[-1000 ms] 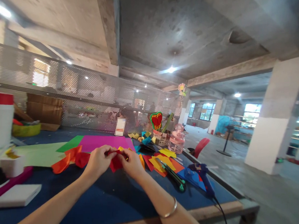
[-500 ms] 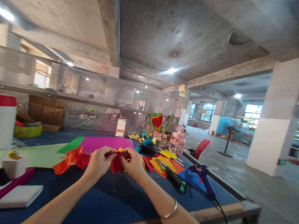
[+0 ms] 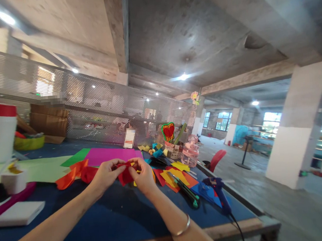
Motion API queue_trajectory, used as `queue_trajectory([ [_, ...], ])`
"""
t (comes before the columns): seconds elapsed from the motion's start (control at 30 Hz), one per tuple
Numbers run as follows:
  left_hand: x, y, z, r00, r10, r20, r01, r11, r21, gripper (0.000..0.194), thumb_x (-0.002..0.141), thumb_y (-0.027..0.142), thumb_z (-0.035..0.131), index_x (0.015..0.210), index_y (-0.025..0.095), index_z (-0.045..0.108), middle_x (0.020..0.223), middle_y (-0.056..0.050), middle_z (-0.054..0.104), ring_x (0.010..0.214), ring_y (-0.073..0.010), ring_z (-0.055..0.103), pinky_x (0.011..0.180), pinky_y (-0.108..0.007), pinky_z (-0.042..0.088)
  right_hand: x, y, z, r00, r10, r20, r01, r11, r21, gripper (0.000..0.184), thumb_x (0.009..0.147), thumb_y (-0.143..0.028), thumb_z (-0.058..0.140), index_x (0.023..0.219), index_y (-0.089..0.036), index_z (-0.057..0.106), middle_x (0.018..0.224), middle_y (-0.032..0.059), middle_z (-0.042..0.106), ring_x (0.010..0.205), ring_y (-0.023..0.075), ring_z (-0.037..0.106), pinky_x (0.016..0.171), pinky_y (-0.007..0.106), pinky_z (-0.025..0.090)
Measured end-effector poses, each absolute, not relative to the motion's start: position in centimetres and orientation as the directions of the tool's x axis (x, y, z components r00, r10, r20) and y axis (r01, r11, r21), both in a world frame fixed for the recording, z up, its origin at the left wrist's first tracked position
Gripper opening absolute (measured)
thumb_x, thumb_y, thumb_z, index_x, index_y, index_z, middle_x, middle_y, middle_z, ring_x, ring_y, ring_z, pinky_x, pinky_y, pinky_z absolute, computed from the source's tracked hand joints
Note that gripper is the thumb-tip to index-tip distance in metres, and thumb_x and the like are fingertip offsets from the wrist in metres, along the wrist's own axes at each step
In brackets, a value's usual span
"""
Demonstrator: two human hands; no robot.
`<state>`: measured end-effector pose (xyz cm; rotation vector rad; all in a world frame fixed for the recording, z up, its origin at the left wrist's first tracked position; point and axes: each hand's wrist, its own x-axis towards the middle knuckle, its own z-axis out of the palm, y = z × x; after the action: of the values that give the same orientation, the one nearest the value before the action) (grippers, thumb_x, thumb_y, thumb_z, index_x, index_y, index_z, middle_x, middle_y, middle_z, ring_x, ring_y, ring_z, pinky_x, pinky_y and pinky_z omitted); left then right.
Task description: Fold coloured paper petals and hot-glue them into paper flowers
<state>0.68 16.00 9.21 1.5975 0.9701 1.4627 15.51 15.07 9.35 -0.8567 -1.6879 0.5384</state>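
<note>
Between my two hands, above the blue tabletop (image 3: 113, 220), is a small piece of red paper (image 3: 124, 176). My left hand (image 3: 107, 175) pinches its left side between thumb and fingers. On the other side, my right hand (image 3: 142, 175) grips its right edge, the thumb pressed in front. Bits of yellow paper show behind the red piece and my right fingers. Left of my left hand lie a folded red paper shape (image 3: 88, 173) and an orange one (image 3: 72, 174). Purple paper sheets (image 3: 110, 154) spread out behind my hands.
To the right are yellow and orange paper pieces (image 3: 169, 177), a green-black utility knife (image 3: 187, 192) and a blue glue gun (image 3: 219, 190) with a cord. A pink bottle (image 3: 190, 153) stands behind. On the left are a white box (image 3: 20, 213) and a white-and-red container (image 3: 0, 133).
My fingers have shifted slightly on the red paper, which now shows a flatter, wider face between them. Other things on the table stay in place.
</note>
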Motion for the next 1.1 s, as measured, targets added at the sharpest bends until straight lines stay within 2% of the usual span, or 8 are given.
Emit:
queue_trajectory([
  [0.23, 1.1, 15.3, 9.8, 0.097, 0.921, 0.376, -0.050, -0.373, 0.926, 0.038, 0.058, 0.041, 0.067, 0.084, 0.014, 0.066, 0.075, -0.004, 0.071, 0.066, -0.0173, 0.064, 0.063, -0.028, 0.050, 15.5, 15.4, 9.2, -0.130, 0.750, 0.649, 0.154, 0.661, -0.734, 0.010, 0.072, -0.024, 0.055, 0.079, -0.018, 0.057, 0.073, 0.0005, 0.064, 0.067, 0.0140, 0.060, 0.064, 0.024, 0.047],
  [0.4, 1.0, 14.9, 10.2, 0.116, 0.908, 0.403, -0.023, -0.403, 0.915, 0.028, 0.059, 0.039, 0.065, 0.072, 0.014, 0.067, 0.064, -0.002, 0.069, 0.061, -0.0162, 0.062, 0.061, -0.027, 0.049, 15.5, 15.3, 9.3, -0.153, 0.764, 0.627, 0.097, 0.643, -0.760, 0.009, 0.070, -0.022, 0.056, 0.077, -0.018, 0.056, 0.072, -0.0002, 0.063, 0.066, 0.0133, 0.059, 0.064, 0.023, 0.046],
  [0.53, 1.0, 14.9, 10.2, 0.076, 0.898, 0.433, -0.024, -0.433, 0.901, 0.024, 0.059, 0.036, 0.065, 0.069, 0.015, 0.068, 0.064, -0.003, 0.070, 0.061, -0.0168, 0.063, 0.061, -0.027, 0.050, 15.4, 14.9, 9.8, -0.164, 0.788, 0.593, 0.094, 0.611, -0.786, 0.010, 0.070, -0.025, 0.056, 0.077, -0.019, 0.057, 0.070, -0.0011, 0.063, 0.064, 0.0126, 0.057, 0.062, 0.023, 0.046],
  [0.63, 1.0, 14.6, 10.3, 0.075, 0.921, 0.383, -0.045, -0.381, 0.924, 0.022, 0.058, 0.034, 0.066, 0.069, 0.014, 0.068, 0.064, -0.004, 0.070, 0.060, -0.0176, 0.063, 0.061, -0.029, 0.051, 15.4, 14.7, 10.0, -0.170, 0.780, 0.602, 0.117, 0.622, -0.774, 0.009, 0.070, -0.025, 0.055, 0.075, -0.018, 0.059, 0.066, -0.0021, 0.060, 0.061, 0.0117, 0.055, 0.061, 0.022, 0.046],
  [0.87, 0.7, 13.6, 11.3, 0.171, 0.975, 0.141, -0.201, -0.106, 0.974, 0.019, 0.054, 0.025, 0.069, 0.068, 0.013, 0.068, 0.060, -0.003, 0.068, 0.055, -0.0143, 0.061, 0.060, -0.027, 0.050, 16.1, 14.9, 9.9, -0.258, 0.675, 0.691, 0.269, 0.737, -0.619, 0.011, 0.079, -0.023, 0.051, 0.077, -0.018, 0.062, 0.075, -0.0003, 0.062, 0.070, 0.0125, 0.056, 0.066, 0.023, 0.045],
  [1.0, 0.7, 13.4, 11.3, 0.229, 0.967, 0.110, -0.243, -0.052, 0.969, 0.027, 0.056, 0.033, 0.072, 0.072, 0.012, 0.067, 0.065, -0.004, 0.069, 0.058, -0.0139, 0.061, 0.061, -0.026, 0.049, 16.5, 14.9, 10.0, -0.317, 0.598, 0.736, 0.359, 0.794, -0.490, 0.012, 0.077, -0.016, 0.048, 0.077, -0.019, 0.060, 0.076, 0.0001, 0.061, 0.070, 0.0127, 0.056, 0.065, 0.023, 0.044],
  [1.1, 0.8, 13.6, 10.9, 0.215, 0.970, 0.111, -0.237, -0.059, 0.970, 0.029, 0.055, 0.037, 0.074, 0.067, 0.012, 0.065, 0.061, -0.002, 0.066, 0.055, -0.0126, 0.058, 0.058, -0.025, 0.047, 16.5, 14.7, 10.0, -0.355, 0.541, 0.762, 0.396, 0.826, -0.402, 0.015, 0.076, -0.013, 0.048, 0.077, -0.019, 0.061, 0.074, 0.0003, 0.059, 0.070, 0.0129, 0.056, 0.066, 0.023, 0.043],
])
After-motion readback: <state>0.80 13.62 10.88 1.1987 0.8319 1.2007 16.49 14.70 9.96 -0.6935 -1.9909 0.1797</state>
